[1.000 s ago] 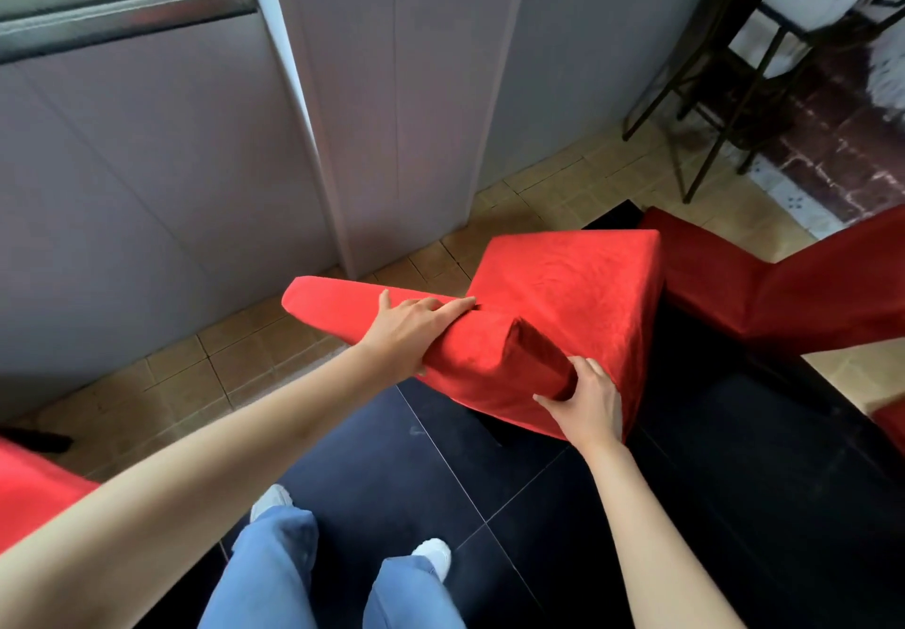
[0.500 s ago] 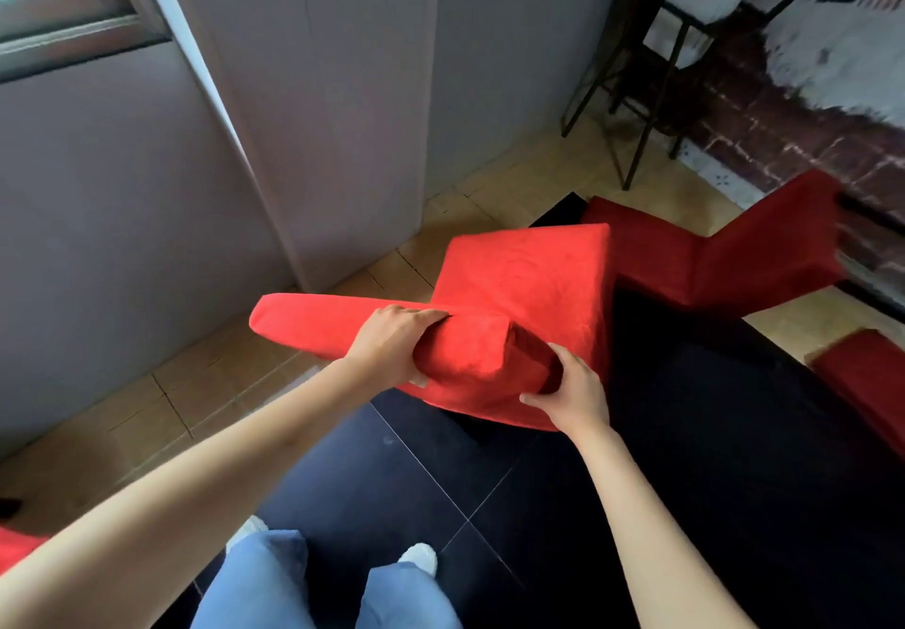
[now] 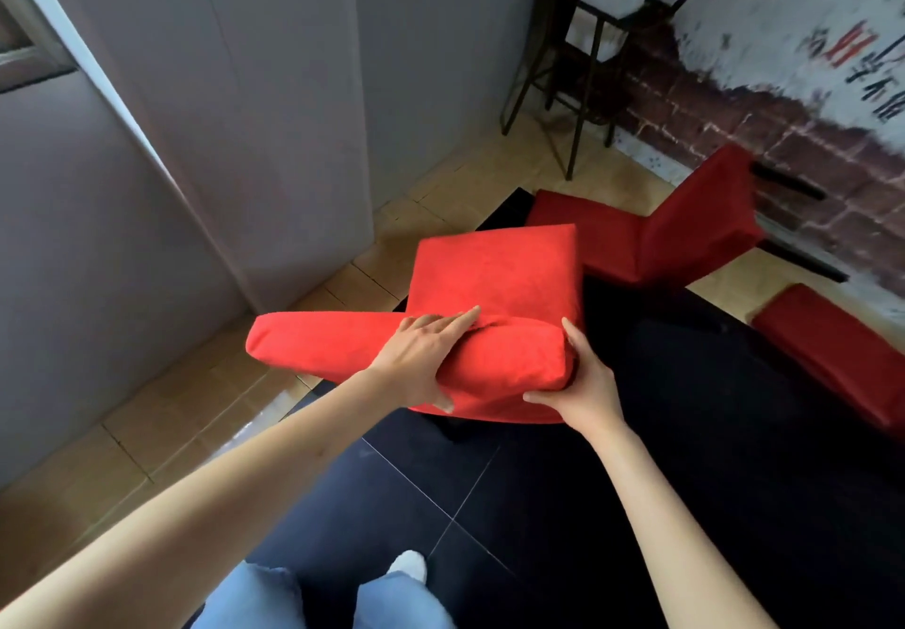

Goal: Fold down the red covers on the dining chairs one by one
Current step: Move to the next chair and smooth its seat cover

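A dining chair in a red cover [image 3: 494,281] stands right in front of me, seen from above, its seat facing away. Along its near edge runs the red padded backrest [image 3: 323,347], from left to right. My left hand [image 3: 423,359] lies over the top of the backrest, fingers stretched forward, thumb hooked under its near side. My right hand [image 3: 580,381] cups the backrest's right end, thumb on the end face and fingers curled underneath. A second red-covered chair [image 3: 685,232] stands behind to the right.
A third red-covered piece [image 3: 832,359] shows at the right edge. A black table top [image 3: 685,432] fills the lower right. A dark metal stool frame [image 3: 583,65] stands by the brick wall. Grey wall panels close off the left. My legs and a shoe are below.
My view has swung right. My left hand's fingers have stretched out over the backrest, and my right hand has slid from the fold onto the backrest's right end.
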